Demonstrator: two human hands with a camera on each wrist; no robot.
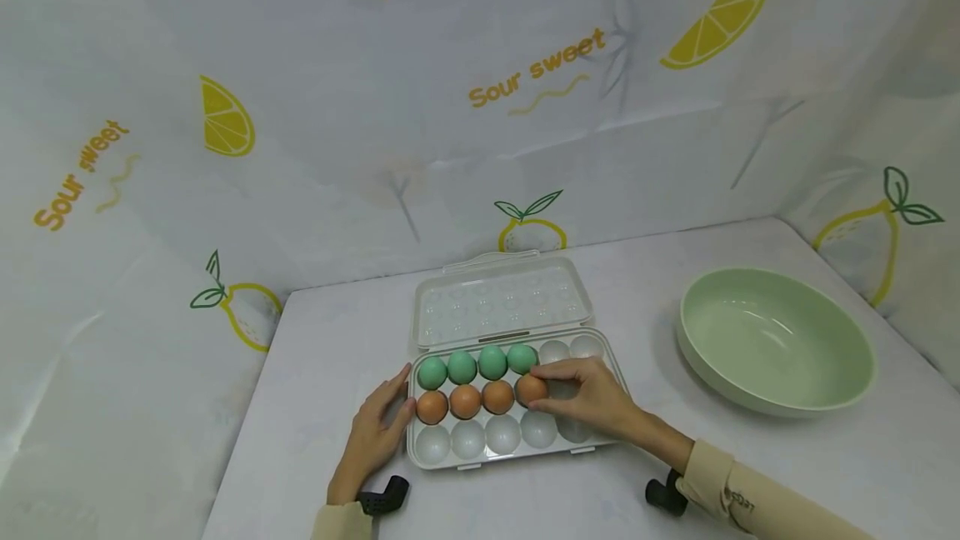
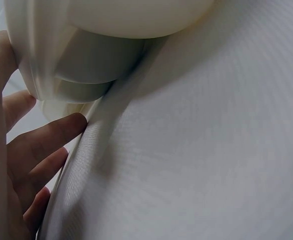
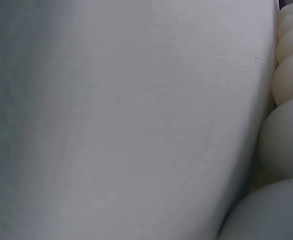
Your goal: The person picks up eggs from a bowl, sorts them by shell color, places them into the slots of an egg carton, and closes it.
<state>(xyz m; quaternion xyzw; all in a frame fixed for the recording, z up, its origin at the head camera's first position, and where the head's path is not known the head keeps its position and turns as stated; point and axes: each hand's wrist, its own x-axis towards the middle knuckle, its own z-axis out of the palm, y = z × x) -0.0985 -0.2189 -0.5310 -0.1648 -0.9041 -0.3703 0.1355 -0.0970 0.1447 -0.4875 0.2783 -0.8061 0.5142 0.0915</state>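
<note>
An open white egg tray (image 1: 517,455) lies on the table, its clear lid (image 1: 498,302) folded back. Several green eggs (image 1: 462,367) fill the back row and several brown eggs (image 1: 465,401) the middle row; the front row's cups are bare. My right hand (image 1: 537,387) reaches in from the right and pinches the rightmost brown egg (image 1: 527,391) in its cup. My left hand (image 1: 405,390) rests with straight fingers against the tray's left edge. In the left wrist view the fingers (image 2: 46,137) touch the tray's corner (image 2: 61,60). The right wrist view shows only the tray's cups (image 3: 289,140) from outside.
A wide pale green bowl (image 1: 772,340) with nothing in it stands at the right of the white table (image 1: 315,373). Cloth walls printed with lemons close off the back and both sides. The table's near edge runs just below my wrists.
</note>
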